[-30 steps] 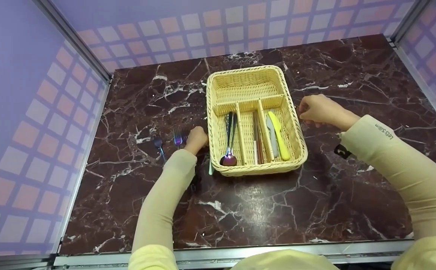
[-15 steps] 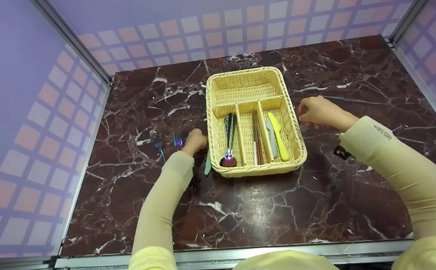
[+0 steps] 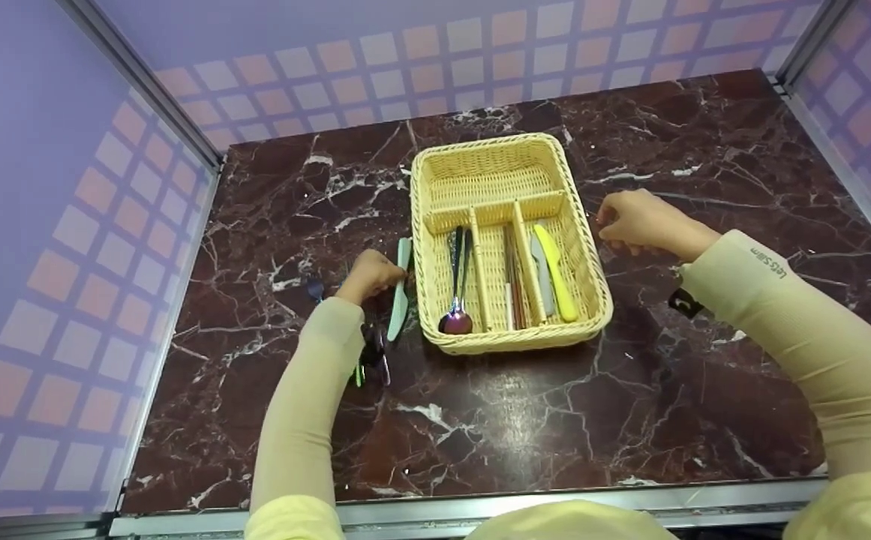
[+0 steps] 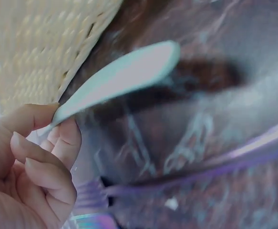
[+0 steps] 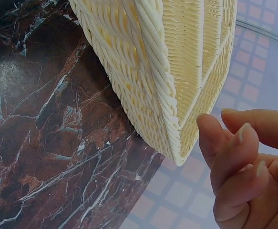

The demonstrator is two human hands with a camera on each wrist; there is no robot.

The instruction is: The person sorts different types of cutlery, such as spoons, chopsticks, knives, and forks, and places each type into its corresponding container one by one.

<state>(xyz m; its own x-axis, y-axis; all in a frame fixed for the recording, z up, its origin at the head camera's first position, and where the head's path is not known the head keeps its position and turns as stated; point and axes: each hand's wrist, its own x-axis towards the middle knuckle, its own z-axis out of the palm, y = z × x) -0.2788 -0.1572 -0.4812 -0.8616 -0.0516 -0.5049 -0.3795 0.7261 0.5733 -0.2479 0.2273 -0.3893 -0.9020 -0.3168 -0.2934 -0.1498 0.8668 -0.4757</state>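
Observation:
My left hand (image 3: 371,274) pinches a mint-green knife (image 3: 399,307) between thumb and fingers, just left of the wicker basket (image 3: 518,341). In the left wrist view the rounded end of the knife (image 4: 124,71) points away from the hand (image 4: 34,162) and casts a shadow on the tabletop. My right hand (image 3: 641,217) hovers beside the basket's right side, its fingers loosely curled around nothing. The basket's front compartments hold spoons (image 3: 456,322), chopsticks (image 3: 514,300), and a grey knife (image 3: 542,274) with a yellow knife (image 3: 561,277).
Left of the basket a blue fork (image 3: 316,289) lies on the dark marbled tabletop (image 3: 255,420), partly behind the left arm. A purple fork (image 4: 96,191) shows below the knife in the left wrist view. A light-green handle (image 3: 360,375) sticks out beside the forearm. Tiled panels surround the table.
My left hand has shifted left, drawing the mint-green knife out from beside the basket, so more of it shows. The right hand stays in about the same place.

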